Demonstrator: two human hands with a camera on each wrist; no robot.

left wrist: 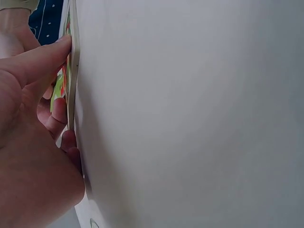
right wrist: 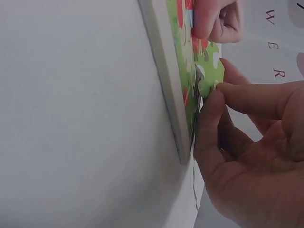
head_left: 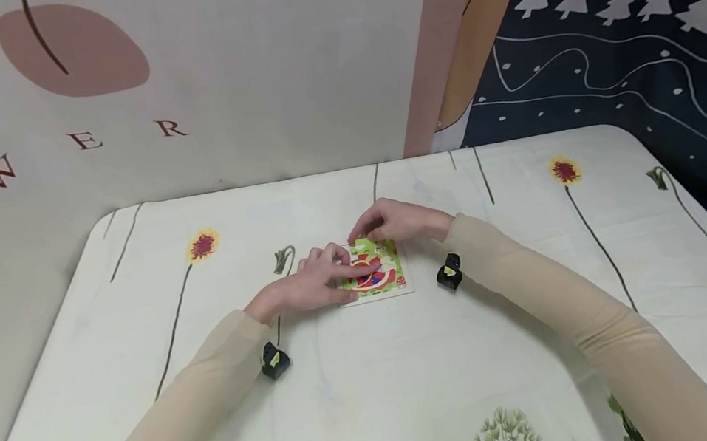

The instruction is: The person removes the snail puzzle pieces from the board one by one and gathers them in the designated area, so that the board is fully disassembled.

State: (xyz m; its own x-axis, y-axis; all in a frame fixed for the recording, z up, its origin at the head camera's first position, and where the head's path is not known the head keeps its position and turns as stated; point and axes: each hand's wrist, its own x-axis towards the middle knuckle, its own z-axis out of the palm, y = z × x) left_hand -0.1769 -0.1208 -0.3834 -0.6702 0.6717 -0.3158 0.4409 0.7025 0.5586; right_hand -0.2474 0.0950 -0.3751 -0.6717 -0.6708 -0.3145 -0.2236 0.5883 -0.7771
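So the jigsaw board (head_left: 392, 276) sits on the desk (head_left: 345, 408), much closer to the far edge than the near one and roughly midway between the two side edges. It's pretty much square, so no real long axis to go on, and its sides run nearly in line with the desk's far edge.

The right hand (head_left: 396, 219) comes in from the desk's far-right side and has a green jigsaw piece (right wrist: 209, 71) pinched between thumb and fingertips, hardly any gap beyond the thickness of the thing. The left hand (head_left: 311, 282) comes from the near-left side, index finger stretched out flat-ish over the picture, the other fingers bent loosely around the board's left side. Looks like it's pressing the board rather than gripping it, tbh, and no loose piece shows in it.

Imo the bit that matters is piece vs board: the piece is at the board's far side, left of its middle, and in the right wrist view it's tipped up at an angle to the board's face instead of lying flat. Can't tell if its lower edge is actually touching. Right hand is obviously the nearer one to it, with the left index just on the near-edge side of it, so those fingertips are working in pretty tight quarters
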